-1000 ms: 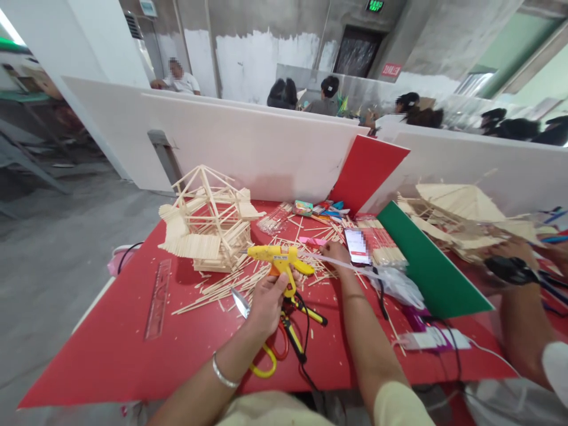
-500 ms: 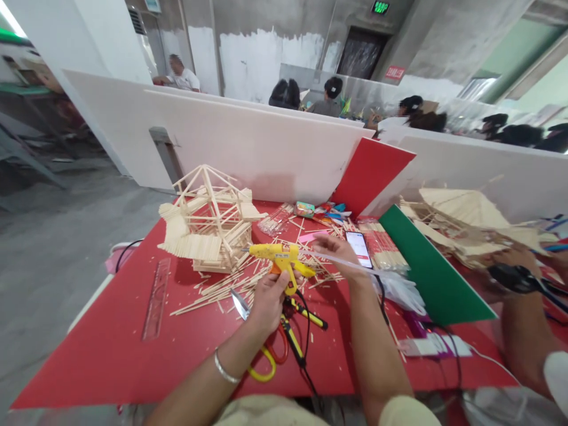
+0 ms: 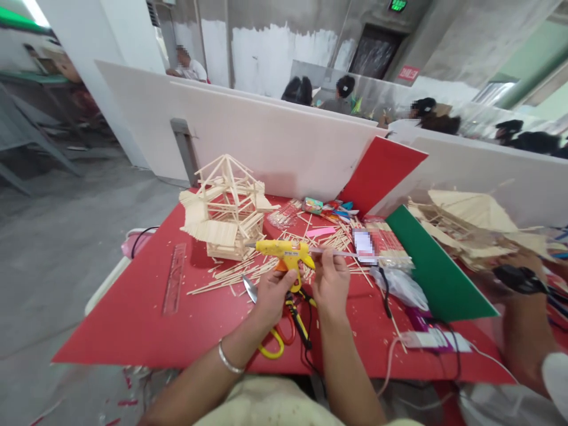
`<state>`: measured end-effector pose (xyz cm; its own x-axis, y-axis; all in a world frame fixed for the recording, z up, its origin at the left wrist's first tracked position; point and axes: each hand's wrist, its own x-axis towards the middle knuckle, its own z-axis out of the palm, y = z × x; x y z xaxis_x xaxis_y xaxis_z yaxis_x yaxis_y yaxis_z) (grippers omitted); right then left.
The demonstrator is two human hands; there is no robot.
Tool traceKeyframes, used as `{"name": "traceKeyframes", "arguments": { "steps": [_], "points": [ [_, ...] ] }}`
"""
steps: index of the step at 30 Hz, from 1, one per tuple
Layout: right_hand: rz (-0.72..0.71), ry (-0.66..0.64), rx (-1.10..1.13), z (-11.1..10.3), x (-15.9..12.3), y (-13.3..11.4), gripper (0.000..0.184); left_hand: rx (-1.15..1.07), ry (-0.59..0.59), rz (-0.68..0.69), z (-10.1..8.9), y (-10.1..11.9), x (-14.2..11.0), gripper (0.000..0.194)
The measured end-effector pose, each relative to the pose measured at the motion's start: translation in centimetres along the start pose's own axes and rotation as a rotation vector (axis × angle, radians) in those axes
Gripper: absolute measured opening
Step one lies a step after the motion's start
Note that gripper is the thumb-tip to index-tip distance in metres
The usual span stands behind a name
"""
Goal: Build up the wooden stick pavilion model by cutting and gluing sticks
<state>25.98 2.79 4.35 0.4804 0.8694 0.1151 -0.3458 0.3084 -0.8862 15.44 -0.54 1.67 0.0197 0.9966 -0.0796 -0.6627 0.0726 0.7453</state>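
My left hand (image 3: 274, 294) is wrapped round the handle of a yellow hot glue gun (image 3: 284, 249), whose nozzle points left. A long translucent glue stick (image 3: 344, 253) sticks out of the gun's back end, and my right hand (image 3: 331, 284) pinches it just behind the gun. Beyond the nozzle stands a pavilion-like model (image 3: 226, 213) built of thin wooden sticks, with open roof beams and slatted eaves. Under my hands lie scissors (image 3: 271, 349) with yellow and red handles, and pliers (image 3: 299, 322) with black and yellow grips, partly covered.
Loose wooden sticks (image 3: 231, 278) are strewn over the red table (image 3: 133, 331). A clear ruler (image 3: 174, 278) lies left. Right are a phone (image 3: 364, 245), bagged sticks (image 3: 390, 245), a green board (image 3: 435, 266) and a power strip (image 3: 437, 340). A co-worker's arm (image 3: 526, 319) is at far right.
My right hand has moved in closer behind the gun, its fingers now closed on the glue stick. The whole view has shifted slightly; my left hand still holds the gun.
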Motion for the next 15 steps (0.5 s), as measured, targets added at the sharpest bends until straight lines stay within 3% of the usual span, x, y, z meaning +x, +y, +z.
{"name": "traceKeyframes", "arguments": {
  "steps": [10,15],
  "points": [
    [-0.228,0.005,-0.417,-0.2,-2.1,-2.0,0.038,0.102,-0.06,0.01,-0.9,0.5,-1.1,0.035],
    [-0.245,-0.001,-0.436,-0.1,-2.3,-2.2,0.036,0.089,-0.053,0.015,-1.1,0.3,-1.2,0.035]
  ]
}}
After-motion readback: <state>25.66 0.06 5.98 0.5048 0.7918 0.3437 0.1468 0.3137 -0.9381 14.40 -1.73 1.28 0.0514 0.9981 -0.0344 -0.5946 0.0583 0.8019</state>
